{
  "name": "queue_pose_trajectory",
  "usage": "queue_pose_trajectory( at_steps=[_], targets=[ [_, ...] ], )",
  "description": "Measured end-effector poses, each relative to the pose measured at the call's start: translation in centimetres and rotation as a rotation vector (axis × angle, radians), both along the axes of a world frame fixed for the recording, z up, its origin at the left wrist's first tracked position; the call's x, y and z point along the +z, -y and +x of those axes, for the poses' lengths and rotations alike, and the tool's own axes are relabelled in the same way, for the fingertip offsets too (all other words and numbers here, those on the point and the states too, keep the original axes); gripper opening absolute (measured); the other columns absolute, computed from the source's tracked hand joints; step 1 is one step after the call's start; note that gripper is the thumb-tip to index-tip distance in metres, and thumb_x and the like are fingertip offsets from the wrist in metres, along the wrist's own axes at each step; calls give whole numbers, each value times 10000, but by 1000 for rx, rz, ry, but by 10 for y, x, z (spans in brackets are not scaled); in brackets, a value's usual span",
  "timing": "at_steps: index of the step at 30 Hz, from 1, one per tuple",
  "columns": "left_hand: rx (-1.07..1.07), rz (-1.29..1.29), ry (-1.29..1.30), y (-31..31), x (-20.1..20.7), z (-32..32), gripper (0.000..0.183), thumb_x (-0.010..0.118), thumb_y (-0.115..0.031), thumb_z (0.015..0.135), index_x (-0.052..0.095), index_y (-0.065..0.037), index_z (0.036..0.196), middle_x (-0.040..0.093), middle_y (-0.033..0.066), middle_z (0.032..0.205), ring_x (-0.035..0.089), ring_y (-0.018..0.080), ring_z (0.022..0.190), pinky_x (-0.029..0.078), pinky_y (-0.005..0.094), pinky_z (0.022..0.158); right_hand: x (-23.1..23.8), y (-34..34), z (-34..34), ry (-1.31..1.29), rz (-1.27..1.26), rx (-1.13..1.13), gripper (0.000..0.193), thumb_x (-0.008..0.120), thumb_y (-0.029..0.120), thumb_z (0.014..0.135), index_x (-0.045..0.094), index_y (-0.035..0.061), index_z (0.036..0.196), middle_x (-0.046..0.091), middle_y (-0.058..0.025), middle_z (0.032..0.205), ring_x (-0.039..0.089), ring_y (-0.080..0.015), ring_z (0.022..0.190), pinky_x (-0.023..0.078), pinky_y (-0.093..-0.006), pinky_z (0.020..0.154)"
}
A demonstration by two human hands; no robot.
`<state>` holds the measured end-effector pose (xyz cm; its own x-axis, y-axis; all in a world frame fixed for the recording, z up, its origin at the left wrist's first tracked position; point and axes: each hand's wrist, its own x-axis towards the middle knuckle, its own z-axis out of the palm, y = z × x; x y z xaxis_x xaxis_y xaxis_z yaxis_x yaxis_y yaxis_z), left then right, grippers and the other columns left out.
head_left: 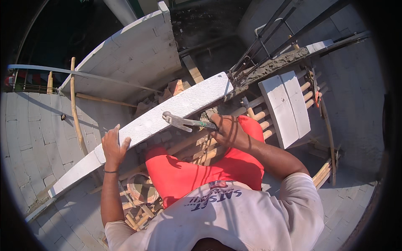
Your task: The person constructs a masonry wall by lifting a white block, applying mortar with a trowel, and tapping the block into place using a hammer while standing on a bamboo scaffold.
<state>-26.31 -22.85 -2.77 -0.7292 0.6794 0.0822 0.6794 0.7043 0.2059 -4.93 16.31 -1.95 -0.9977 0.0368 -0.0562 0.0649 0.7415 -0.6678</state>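
Note:
My right hand (229, 129) is wrapped round the handle of a claw hammer (178, 121). The hammer's head hangs over the near edge of a long white block (190, 98), part of a slanting row on top of a wall; whether it touches cannot be told. My left hand (112, 148) lies on the row farther left, thumb and fingers apart, near the joint with a tapering white block (77, 171). Both surfaces look rough and chalky.
Bamboo poles (261, 115) make a scaffold below me, with two white slabs (287, 106) on it at right. Steel bars (259, 46) rise beside a mortar-topped beam (276, 67). A bucket (142, 188) stands by my left knee. A curved block wall (125, 54) stands beyond.

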Motion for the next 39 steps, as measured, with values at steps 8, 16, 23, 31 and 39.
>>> queue_pose_trajectory(
  at_steps=[8,16,23,31,39],
  targets=[
    [9,-67,156,-1,12,-1,656,611,-491,907,547,23,1310,602,195,1207,537,377,1148,373,490,1004,27,-65,38,-99,307,-55,256,695,179,772,566,47,950,559,-150,880,600,-354,848,477,-475,725],
    [2,-263,291,-5,20,-15,667,594,-474,917,527,49,1326,572,248,1287,512,404,1228,354,537,1049,54,-117,126,121,309,-76,233,716,205,733,557,94,862,567,-124,898,591,-329,895,457,-454,761],
    [-191,71,611,-167,91,73,506,682,-241,897,547,63,1279,565,279,1271,578,430,1138,462,454,988,62,-109,260,407,157,-589,264,726,248,727,605,64,873,644,-169,888,638,-385,910,497,-500,790],
    [-521,8,660,-433,42,164,671,646,-387,914,478,47,1397,312,381,1498,424,486,1341,387,460,1101,60,-56,403,893,-89,-1090,383,703,339,780,690,40,1018,704,-218,1003,675,-394,995,529,-487,873],
    [-340,-343,983,-503,20,158,686,670,-461,876,563,53,1319,540,352,1324,533,435,1261,436,455,1044,100,10,484,1115,-272,-1380,449,726,396,760,721,19,1005,706,-252,1011,685,-401,998,546,-476,866]
  ],
)
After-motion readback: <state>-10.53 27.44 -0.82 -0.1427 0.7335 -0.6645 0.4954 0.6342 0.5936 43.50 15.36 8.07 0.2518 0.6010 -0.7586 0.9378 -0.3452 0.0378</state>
